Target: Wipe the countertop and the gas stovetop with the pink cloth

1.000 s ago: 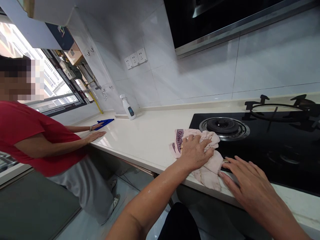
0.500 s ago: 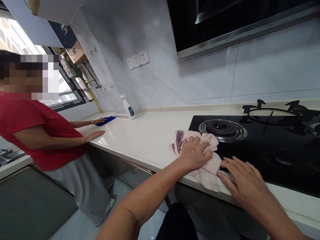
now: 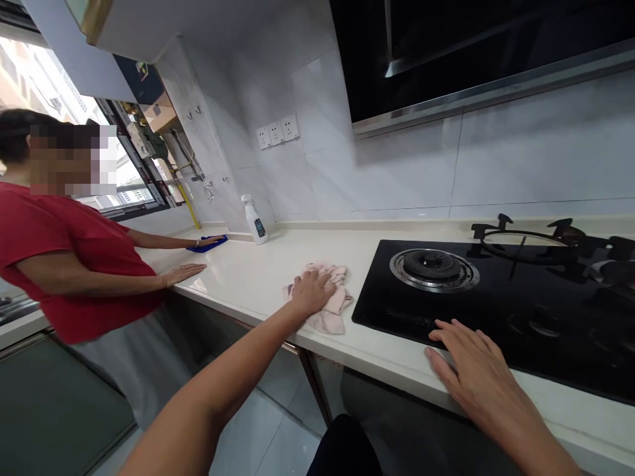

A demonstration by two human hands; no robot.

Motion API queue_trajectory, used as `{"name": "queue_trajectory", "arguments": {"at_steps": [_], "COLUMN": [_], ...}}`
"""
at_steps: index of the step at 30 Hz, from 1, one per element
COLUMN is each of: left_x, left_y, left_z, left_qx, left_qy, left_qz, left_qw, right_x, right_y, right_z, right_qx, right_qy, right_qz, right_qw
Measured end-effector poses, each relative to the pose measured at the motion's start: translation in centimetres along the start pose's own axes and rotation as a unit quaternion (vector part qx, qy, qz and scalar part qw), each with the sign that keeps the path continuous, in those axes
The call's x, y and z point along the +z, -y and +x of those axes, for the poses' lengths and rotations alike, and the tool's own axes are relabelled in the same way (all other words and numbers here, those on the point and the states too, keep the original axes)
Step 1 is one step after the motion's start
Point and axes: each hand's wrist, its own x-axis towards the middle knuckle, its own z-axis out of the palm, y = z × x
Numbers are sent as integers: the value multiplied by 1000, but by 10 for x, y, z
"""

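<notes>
My left hand (image 3: 310,291) presses down on a crumpled pink cloth (image 3: 330,311) lying on the cream countertop (image 3: 258,274), just left of the black gas hob (image 3: 496,297). Its fingers curl over the cloth and hold it. My right hand (image 3: 464,360) lies flat with fingers spread at the hob's front edge, holding nothing. The left burner (image 3: 433,266) sits behind it.
A person in a red shirt (image 3: 59,258) stands at the far left, one hand flat on the counter, the other on a blue cloth (image 3: 208,243). A white spray bottle (image 3: 254,220) stands by the wall. A pan support (image 3: 526,241) sits on the right burner. Range hood overhead.
My left hand has slid the pink cloth leftward, away from the hob's corner onto the bare counter. My right hand stays flat at the hob's front edge.
</notes>
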Motion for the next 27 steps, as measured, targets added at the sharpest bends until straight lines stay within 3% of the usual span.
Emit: {"name": "queue_trajectory", "arguments": {"at_steps": [3,6,11,14,18,22,24,27], "left_x": [4,5,-4,-8,-4,-2,-4,-10], "left_y": [7,-2,-35,-76,-153,-229,-253,-266], "left_z": [21,30,34,31,15,-3,-7,-8], "left_qx": [-38,-47,28,100,179,351,420,445], "left_qy": [-9,-26,-19,-13,-15,25,49,73], "left_qz": [-20,-59,-176,-237,-242,-155,-128,-99], "left_qw": [999,997,984,966,953,923,897,887], "right_x": [-3,-5,-3,-7,-17,-26,-28,-28], "right_y": [3,4,5,3,-1,-1,-1,-2], "right_z": [2,4,6,8,13,14,14,14], "right_qx": [6,20,32,58,149,178,167,149], "right_qy": [6,10,-2,-21,-113,-209,-255,-260], "right_qz": [7,20,58,106,153,143,121,90], "right_qw": [1000,1000,998,992,970,951,945,950]}}
